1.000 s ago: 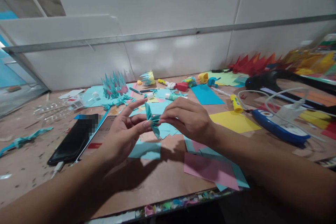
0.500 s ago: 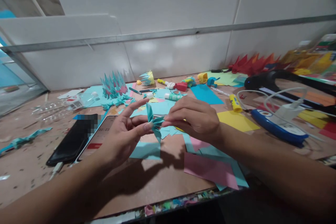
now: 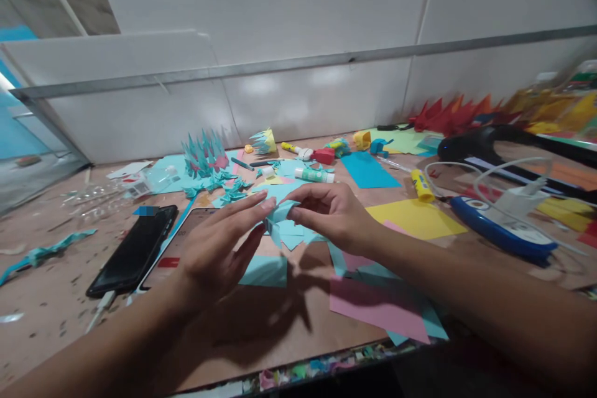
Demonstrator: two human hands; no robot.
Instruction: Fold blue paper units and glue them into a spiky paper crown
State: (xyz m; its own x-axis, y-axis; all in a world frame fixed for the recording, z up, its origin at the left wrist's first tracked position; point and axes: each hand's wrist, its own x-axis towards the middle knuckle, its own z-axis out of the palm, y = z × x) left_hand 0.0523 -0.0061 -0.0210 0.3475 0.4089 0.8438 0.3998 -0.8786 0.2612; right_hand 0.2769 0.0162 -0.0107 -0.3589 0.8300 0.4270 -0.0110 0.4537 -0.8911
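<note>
A folded piece of teal paper [image 3: 281,212] is held up over the middle of the table between both hands. From the left, my left hand [image 3: 224,236] pinches it, fingers stretched along its top edge and thumb below. My right hand [image 3: 329,208] grips its other end between thumb and curled fingers. Part of the paper is hidden by the fingers. Beneath lie loose teal sheets [image 3: 263,272]. Pink paper [image 3: 373,306] rests by the right forearm, near a yellow sheet [image 3: 420,219].
A black phone [image 3: 133,255] and a white-edged phone lie left. Behind stand a spiky teal paper model [image 3: 205,155] and a glue stick [image 3: 314,175]. A yellow glue stick [image 3: 422,185] and a blue power strip [image 3: 499,230] with cables sit right. White panels [image 3: 303,99] close off the back.
The teal paper has turned from a spread, pointed shape to a broader folded face. My left fingers have come down over it, and my right hand has shifted slightly left and lower.
</note>
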